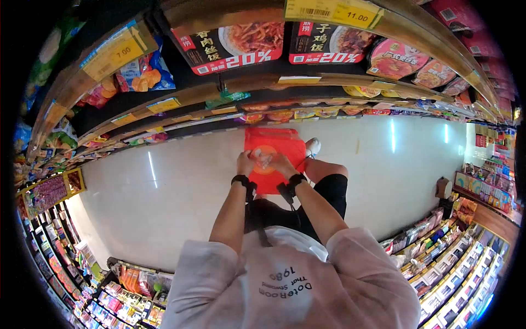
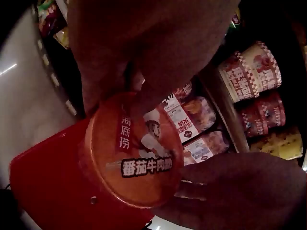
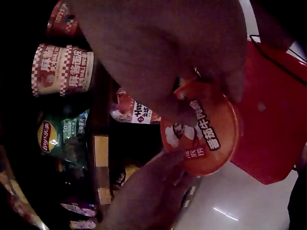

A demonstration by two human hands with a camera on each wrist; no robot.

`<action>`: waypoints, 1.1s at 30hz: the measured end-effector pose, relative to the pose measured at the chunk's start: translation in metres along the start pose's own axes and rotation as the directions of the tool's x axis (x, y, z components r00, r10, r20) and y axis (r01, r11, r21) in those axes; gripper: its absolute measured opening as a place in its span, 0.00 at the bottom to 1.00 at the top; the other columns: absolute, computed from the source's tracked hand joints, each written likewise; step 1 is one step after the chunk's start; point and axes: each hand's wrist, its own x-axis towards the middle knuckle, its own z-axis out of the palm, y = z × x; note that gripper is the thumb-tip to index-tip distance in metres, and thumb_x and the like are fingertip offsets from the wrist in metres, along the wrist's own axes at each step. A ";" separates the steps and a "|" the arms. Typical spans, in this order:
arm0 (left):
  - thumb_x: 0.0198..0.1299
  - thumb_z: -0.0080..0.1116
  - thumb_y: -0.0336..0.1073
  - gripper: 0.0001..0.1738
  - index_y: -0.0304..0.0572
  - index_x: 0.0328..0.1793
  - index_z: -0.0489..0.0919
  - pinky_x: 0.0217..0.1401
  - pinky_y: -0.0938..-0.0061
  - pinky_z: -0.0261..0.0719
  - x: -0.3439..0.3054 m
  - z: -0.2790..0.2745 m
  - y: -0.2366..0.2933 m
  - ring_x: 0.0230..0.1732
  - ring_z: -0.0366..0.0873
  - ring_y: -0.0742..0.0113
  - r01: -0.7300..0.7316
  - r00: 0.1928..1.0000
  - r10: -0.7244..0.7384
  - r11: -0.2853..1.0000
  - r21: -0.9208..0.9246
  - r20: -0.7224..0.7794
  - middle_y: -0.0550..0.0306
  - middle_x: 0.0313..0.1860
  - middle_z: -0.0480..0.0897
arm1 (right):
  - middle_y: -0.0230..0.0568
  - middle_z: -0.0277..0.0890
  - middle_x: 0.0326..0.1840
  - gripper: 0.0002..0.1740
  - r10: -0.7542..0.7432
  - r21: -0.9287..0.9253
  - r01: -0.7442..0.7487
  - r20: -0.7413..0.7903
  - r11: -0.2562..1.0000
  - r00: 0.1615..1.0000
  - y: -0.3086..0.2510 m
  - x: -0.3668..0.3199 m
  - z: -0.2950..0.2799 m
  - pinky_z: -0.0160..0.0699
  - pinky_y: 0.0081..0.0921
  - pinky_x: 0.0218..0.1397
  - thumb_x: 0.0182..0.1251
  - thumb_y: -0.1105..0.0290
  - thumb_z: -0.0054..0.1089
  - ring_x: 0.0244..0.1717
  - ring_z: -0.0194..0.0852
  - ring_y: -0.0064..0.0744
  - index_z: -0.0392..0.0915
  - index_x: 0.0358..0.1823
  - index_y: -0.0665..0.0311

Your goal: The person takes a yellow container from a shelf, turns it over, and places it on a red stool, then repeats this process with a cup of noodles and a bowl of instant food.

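Both hands hold a round instant noodle tub (image 1: pixel 264 159) with an orange lid in front of the body. Its lid (image 2: pixel 136 165) bears a cartoon figure and large printed characters. The left hand (image 1: pixel 245 163) grips the rim on one side, and the right hand (image 1: pixel 281 165) has its fingers at the opposite side. In the right wrist view the same tub (image 3: pixel 218 124) sits between the two hands, its lid toward the camera. Right below the tub is a large flat-sided red thing (image 1: pixel 287 145), like a basket or bag, with a thin dark loop.
Shelves curve across the front, with boxed meals (image 1: pixel 235 46), snack bags (image 1: pixel 143 71), noodle bowls (image 1: pixel 397 57) and yellow price tags (image 1: pixel 118 53). Paper noodle cups (image 3: pixel 62 69) stand on another shelf. A pale tiled floor (image 1: pixel 181 181) lies around the person, with goods racks (image 1: pixel 444 274) behind.
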 end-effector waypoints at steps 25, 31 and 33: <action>0.47 0.74 0.37 0.52 0.36 0.77 0.57 0.71 0.56 0.69 -0.028 -0.015 0.061 0.68 0.65 0.39 0.155 0.958 -0.172 0.984 0.091 0.229 0.35 0.70 0.64 | 0.35 0.73 0.67 0.29 -0.038 0.077 0.018 0.265 0.997 0.963 -0.093 -0.061 -0.018 0.71 0.32 0.68 0.73 0.59 0.60 0.64 0.73 0.30 0.68 0.71 0.61; 0.54 0.66 0.28 0.42 0.44 0.75 0.60 0.68 0.58 0.72 -0.021 -0.041 0.057 0.62 0.69 0.45 -0.367 0.915 0.371 0.929 0.054 -0.159 0.43 0.66 0.63 | 0.40 0.71 0.70 0.31 -0.281 -0.238 0.255 -0.081 0.937 0.956 -0.047 -0.031 -0.091 0.69 0.35 0.72 0.73 0.64 0.60 0.66 0.71 0.34 0.63 0.75 0.60; 0.57 0.61 0.24 0.35 0.42 0.71 0.64 0.61 0.63 0.76 -0.018 -0.067 0.088 0.59 0.71 0.50 -0.458 0.848 0.448 0.888 0.032 -0.282 0.46 0.64 0.65 | 0.41 0.74 0.66 0.27 -0.423 0.045 0.426 -0.055 0.904 0.904 -0.092 -0.036 -0.117 0.70 0.33 0.71 0.72 0.67 0.60 0.65 0.73 0.34 0.68 0.71 0.63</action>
